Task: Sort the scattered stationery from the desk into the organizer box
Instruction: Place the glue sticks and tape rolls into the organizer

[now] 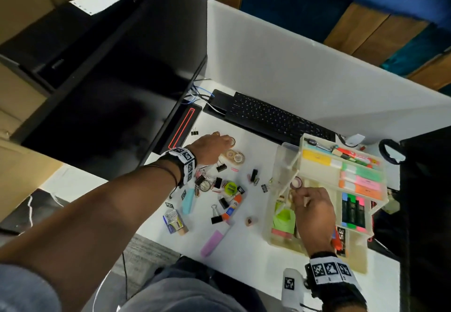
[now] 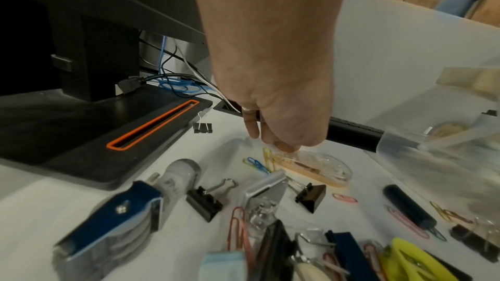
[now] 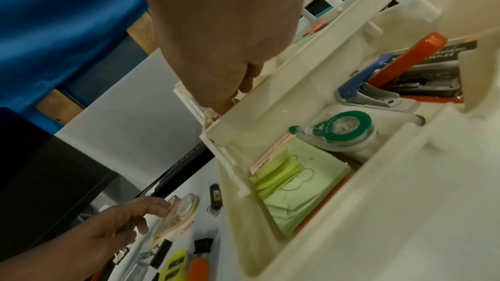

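Observation:
The cream organizer box [image 1: 300, 158] stands at the right of the desk with its tiers swung open. It holds sticky notes, highlighters, a stapler and a green tape roll [image 3: 343, 129]. My right hand [image 1: 299, 193] pinches a small tape ring [image 1: 296, 182] over the box's lower compartment, against the tray wall [image 3: 270, 97]. My left hand [image 1: 225, 142] reaches far across the desk. Its fingertips curl on a small brown tape roll [image 1: 232, 141] [image 2: 284, 146] beside the clear tape dispenser [image 1: 234, 157] [image 2: 314, 167].
Binder clips [image 1: 221, 167], paper clips, a green sharpener [image 1: 230, 188], a glue stick [image 1: 235, 202], a pink eraser [image 1: 211, 239] and a staples box [image 1: 174, 221] lie scattered mid-desk. A keyboard [image 1: 275, 116] lies behind, the monitor base [image 1: 181, 126] to the left.

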The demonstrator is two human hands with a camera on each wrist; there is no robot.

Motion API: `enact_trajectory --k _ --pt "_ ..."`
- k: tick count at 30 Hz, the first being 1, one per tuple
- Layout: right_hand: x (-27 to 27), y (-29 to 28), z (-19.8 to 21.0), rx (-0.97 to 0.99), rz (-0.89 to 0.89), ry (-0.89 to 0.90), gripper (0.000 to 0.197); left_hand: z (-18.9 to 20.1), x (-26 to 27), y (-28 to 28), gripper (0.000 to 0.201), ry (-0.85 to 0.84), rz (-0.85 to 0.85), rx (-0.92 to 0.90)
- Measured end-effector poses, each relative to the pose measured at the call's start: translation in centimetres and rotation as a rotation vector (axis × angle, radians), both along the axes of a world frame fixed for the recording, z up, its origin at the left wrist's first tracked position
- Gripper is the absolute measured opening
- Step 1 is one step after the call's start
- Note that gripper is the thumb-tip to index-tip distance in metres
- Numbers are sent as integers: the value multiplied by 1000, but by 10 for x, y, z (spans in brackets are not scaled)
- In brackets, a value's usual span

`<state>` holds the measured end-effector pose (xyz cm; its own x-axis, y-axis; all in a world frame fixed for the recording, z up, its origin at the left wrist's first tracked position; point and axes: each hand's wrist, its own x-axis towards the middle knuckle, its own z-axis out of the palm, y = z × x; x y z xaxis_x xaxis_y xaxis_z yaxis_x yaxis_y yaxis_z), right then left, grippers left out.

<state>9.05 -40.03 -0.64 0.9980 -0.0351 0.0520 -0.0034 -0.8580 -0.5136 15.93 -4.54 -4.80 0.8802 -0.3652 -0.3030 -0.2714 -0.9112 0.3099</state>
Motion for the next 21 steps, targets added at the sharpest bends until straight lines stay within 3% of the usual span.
enact_trajectory --k 5,9,11,14,17,21 --pt "8 4 1 16 -148 74 20 -3 -4 1 54 25 39 -31" --pt "-1 18 19 78 -132 -32 23 -5 -4 1 59 0 174 -170" --pt "-11 32 26 133 -39 -100 17 -6 -7 6 57 -40 294 -281" --pt "-25 63 29 159 171 -125 11 11 -22 11 28 -189 453 -510" --pt "-31 96 20 145 351 -61 9 34 -53 12 7 -235 574 -701" --pt "-36 131 -3 74 607 74 12 44 -103 22 25 -249 604 -761"
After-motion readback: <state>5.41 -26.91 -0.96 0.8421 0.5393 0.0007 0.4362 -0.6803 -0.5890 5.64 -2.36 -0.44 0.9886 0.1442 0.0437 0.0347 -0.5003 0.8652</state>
